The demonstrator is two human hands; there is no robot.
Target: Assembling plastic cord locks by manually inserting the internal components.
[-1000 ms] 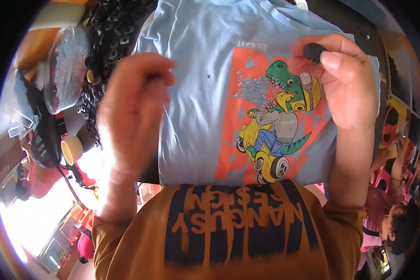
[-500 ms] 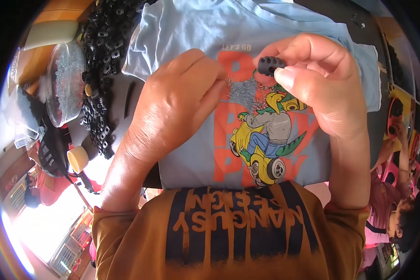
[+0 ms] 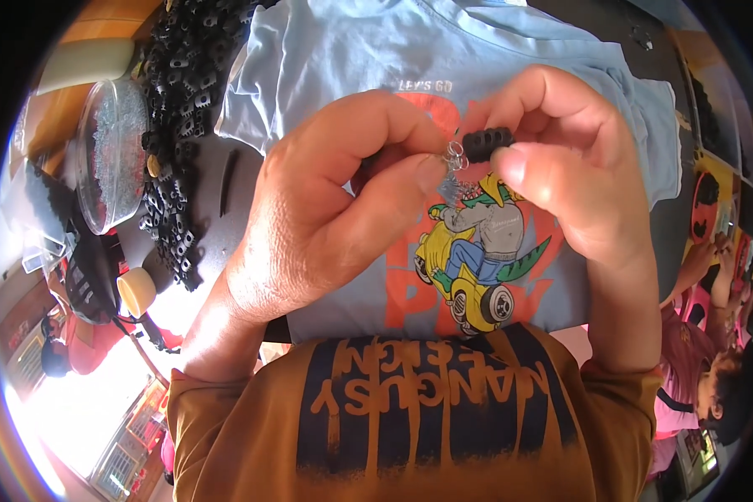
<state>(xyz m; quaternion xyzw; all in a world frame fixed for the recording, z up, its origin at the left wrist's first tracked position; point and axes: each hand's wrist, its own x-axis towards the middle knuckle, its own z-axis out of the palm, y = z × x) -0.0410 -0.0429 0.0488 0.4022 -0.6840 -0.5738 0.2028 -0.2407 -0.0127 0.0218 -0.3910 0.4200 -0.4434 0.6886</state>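
Observation:
Between the thumb and fingers of my right hand is a small black plastic part with a row of notches. My left hand pinches one or more tiny silvery wire springs right beside the part's left end; whether they touch it I cannot tell. Both hands are raised over a light blue T-shirt printed with a cartoon on a yellow vehicle. A small heap of similar springs lies on the shirt, partly hidden behind my left hand.
Many black plastic parts are piled along the dark table's left side. Beyond them stands a clear tub full of small silvery pieces. A thin black strip and a cream-coloured round object are near the pile. Other people sit at both sides.
My left hand has come up from the spring heap and moved right, now with springs at its fingertips. The black part in my right hand has turned slightly.

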